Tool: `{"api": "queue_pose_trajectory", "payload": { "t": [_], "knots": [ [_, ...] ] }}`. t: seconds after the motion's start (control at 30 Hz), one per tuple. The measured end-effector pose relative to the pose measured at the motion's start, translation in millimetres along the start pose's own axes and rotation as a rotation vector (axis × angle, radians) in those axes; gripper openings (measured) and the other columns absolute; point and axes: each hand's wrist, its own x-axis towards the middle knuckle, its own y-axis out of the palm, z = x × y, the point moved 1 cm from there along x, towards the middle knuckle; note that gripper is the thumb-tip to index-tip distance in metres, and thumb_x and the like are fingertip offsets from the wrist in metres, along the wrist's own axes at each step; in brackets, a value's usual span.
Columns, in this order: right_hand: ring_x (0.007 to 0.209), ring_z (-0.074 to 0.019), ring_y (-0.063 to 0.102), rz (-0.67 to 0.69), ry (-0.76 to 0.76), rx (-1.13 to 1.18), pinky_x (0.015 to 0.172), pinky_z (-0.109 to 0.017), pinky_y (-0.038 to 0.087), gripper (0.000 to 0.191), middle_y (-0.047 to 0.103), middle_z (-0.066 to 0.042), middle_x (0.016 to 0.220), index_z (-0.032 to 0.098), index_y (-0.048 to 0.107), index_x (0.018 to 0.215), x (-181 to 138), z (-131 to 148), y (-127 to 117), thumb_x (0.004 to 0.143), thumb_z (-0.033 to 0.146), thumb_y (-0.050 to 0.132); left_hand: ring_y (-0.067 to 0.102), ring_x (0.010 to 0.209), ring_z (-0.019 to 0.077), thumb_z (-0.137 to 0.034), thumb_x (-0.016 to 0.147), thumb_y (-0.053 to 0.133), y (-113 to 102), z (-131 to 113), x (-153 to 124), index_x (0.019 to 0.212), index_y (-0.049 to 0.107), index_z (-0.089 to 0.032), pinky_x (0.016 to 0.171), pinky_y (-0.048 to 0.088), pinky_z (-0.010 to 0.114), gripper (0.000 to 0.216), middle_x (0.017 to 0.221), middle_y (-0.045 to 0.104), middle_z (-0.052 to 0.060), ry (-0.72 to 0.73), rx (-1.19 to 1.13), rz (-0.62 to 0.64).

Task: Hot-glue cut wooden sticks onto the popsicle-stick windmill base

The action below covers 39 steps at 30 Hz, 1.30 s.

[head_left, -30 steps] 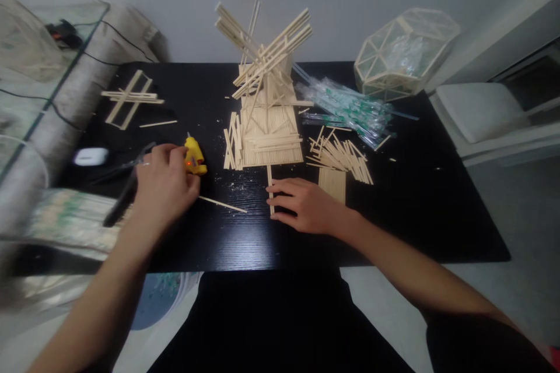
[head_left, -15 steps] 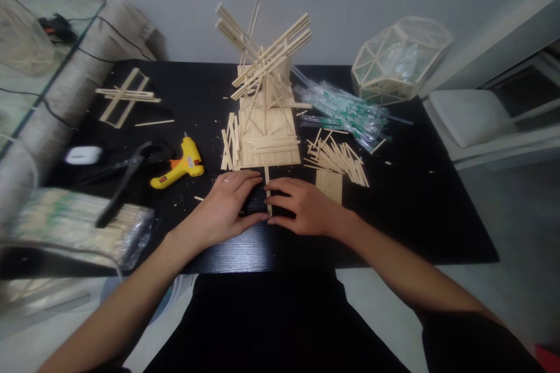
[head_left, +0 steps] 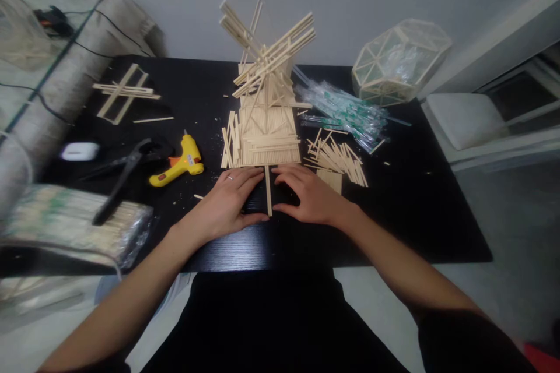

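Narrow wooden sticks [head_left: 268, 191] lie side by side on the black table, pointing away from me. My left hand [head_left: 231, 201] rests along their left side, thumb at the near end and fingers at the far end, spread in an arch. On the other side, my right hand [head_left: 308, 195] curves with thumb and fingers apart, a small gap from the sticks. Just beyond stands a windmill model of wooden sticks [head_left: 266, 122], its crossed blades [head_left: 273, 61] raised at the top and some loose sticks on its flat base.
To the left are a yellow glue gun [head_left: 181, 161], black pliers [head_left: 126, 172], a white case [head_left: 80, 151], a bag of sticks [head_left: 83, 215] and a crossed stick frame [head_left: 126, 93]. Loose sticks [head_left: 339, 157], plastic wrappers [head_left: 343, 108] and a faceted stick frame [head_left: 400, 61] are on the right.
My right hand has drawn back slightly to the right, away from the sticks, which now show more fully. My left hand stays beside them. The view has shifted a little.
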Motion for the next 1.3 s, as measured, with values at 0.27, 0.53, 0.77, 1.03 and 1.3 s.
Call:
{"api": "queue_pose_trajectory", "payload": {
  "t": [0.27, 0.53, 0.77, 1.03, 1.3],
  "knots": [
    [0.139, -0.0344, 0.056, 0.029, 0.045, -0.043, 0.118, -0.056, 0.044, 0.029, 0.065, -0.015, 0.145, 0.022, 0.063, 0.109, 3.0, 6.5, -0.9, 0.086, 0.028, 0.079, 0.052, 0.143, 0.0398, -0.054, 0.091, 0.076, 1.5, -0.2, 2.3, 0.155, 0.051, -0.016, 0.119, 0.039, 0.059, 0.078, 0.154, 0.057, 0.020, 0.012, -0.008, -0.002],
    [0.139, -0.0352, 0.055, 0.026, 0.041, -0.035, 0.117, -0.055, 0.042, 0.030, 0.065, -0.017, 0.145, 0.020, 0.061, 0.105, 5.2, 6.0, 0.5, 0.084, 0.028, 0.081, 0.051, 0.146, 0.0380, -0.053, 0.091, 0.076, -0.2, -2.0, 4.7, 0.152, 0.052, -0.014, 0.120, 0.037, 0.057, 0.076, 0.154, 0.058, 0.019, 0.020, -0.002, 0.018],
    [0.137, -0.0351, 0.056, 0.010, 0.058, -0.014, 0.115, -0.056, 0.042, 0.031, 0.065, -0.015, 0.143, 0.022, 0.061, 0.104, 4.8, 3.7, 3.6, 0.083, 0.030, 0.081, 0.052, 0.144, 0.0381, -0.052, 0.091, 0.077, 0.0, -1.5, 6.0, 0.152, 0.053, -0.014, 0.120, 0.038, 0.056, 0.076, 0.154, 0.059, 0.019, 0.031, 0.001, 0.009],
    [0.137, -0.0350, 0.057, 0.018, 0.051, -0.015, 0.116, -0.056, 0.042, 0.030, 0.065, -0.017, 0.144, 0.021, 0.063, 0.104, 6.1, 3.9, 2.2, 0.083, 0.029, 0.082, 0.052, 0.144, 0.0388, -0.051, 0.089, 0.078, -1.8, -3.2, 6.2, 0.152, 0.054, -0.015, 0.119, 0.038, 0.057, 0.076, 0.154, 0.059, 0.019, 0.005, 0.003, 0.014],
    [0.139, -0.0340, 0.056, 0.013, 0.011, -0.042, 0.119, -0.056, 0.041, 0.032, 0.065, -0.015, 0.146, 0.020, 0.069, 0.115, 4.8, 4.0, 2.3, 0.087, 0.030, 0.080, 0.052, 0.145, 0.0385, -0.052, 0.091, 0.076, -0.4, -2.2, 6.3, 0.151, 0.054, -0.015, 0.120, 0.037, 0.058, 0.075, 0.154, 0.059, 0.019, 0.002, 0.001, 0.019]
  ]
}}
